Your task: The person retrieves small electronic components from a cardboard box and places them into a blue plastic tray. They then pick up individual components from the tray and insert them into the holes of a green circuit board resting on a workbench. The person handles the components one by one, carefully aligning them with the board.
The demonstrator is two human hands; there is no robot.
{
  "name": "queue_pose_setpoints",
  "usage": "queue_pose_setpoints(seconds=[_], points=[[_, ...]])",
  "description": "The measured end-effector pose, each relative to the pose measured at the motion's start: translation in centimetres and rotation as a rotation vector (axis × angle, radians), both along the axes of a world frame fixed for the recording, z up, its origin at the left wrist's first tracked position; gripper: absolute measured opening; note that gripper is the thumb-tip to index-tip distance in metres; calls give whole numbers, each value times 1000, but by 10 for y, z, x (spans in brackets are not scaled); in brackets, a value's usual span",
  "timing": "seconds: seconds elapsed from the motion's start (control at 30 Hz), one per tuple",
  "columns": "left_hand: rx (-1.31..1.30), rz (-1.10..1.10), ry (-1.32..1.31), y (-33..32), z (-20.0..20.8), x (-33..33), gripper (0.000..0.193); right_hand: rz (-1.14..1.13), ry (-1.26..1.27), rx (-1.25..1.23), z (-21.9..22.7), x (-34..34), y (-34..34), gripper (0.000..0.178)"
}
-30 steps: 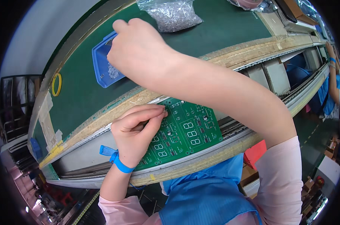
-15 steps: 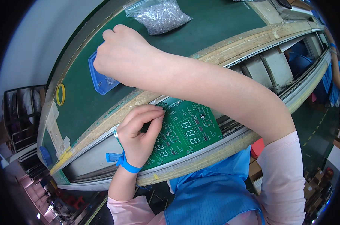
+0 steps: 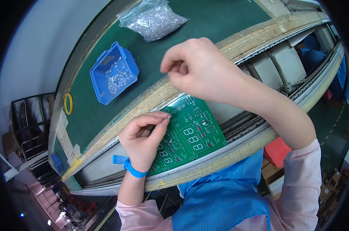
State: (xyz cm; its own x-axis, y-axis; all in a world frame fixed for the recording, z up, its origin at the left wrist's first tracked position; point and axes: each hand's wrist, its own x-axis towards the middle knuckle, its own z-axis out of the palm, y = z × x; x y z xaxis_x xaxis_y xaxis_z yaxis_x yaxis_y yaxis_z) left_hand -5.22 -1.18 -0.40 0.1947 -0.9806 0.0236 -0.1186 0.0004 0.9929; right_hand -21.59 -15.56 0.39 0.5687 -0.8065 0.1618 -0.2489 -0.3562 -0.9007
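My left hand (image 3: 141, 138), with a blue band round its wrist, is closed in a pinch above the left part of a green circuit board (image 3: 216, 133). Between its thumb and index tip shows a tiny clear part with thin metal leads (image 3: 169, 115). My right hand (image 3: 203, 67) hangs above the wooden rail, beyond the board, its fingers curled together; whatever they hold is hidden. To its left, a blue bin (image 3: 98, 82) contains many small clear parts (image 3: 118, 79). White digit outlines and several small components are visible on the board.
A clear plastic bag (image 3: 155, 23) of similar parts lies on the green bench top (image 3: 220, 19). A yellow tape ring (image 3: 68, 104) sits at the left. Between wooden rail (image 3: 255, 40) and front edge runs a chain conveyor track (image 3: 270, 65). Another person's blue clothing (image 3: 340, 82) appears far right.
My right hand has moved from over the blue bin rightward and nearer, uncovering the bin. My left hand keeps its pinch over the board. The whole view has shifted slightly.
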Motion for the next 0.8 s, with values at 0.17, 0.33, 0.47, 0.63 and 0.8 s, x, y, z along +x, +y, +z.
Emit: queue_pose_setpoints(seconds=[0.17,0.33,0.47,0.63,0.8], points=[[-74,-16,-121,-2,-7,3,15,54,-32,58,-4,0,-4,17],[-218,-100,-655,-11,-5,6,17,34,-64,83,-8,-1,-10,17],[-195,-80,-642,-13,-9,5,18,16,-57,21,-13,1,-6,15],[-180,-86,-661,-13,-8,2,18,26,-35,3,-13,1,-6,15],[-206,-110,-729,-14,-7,2,19,30,-26,-47,-14,0,-5,18]])
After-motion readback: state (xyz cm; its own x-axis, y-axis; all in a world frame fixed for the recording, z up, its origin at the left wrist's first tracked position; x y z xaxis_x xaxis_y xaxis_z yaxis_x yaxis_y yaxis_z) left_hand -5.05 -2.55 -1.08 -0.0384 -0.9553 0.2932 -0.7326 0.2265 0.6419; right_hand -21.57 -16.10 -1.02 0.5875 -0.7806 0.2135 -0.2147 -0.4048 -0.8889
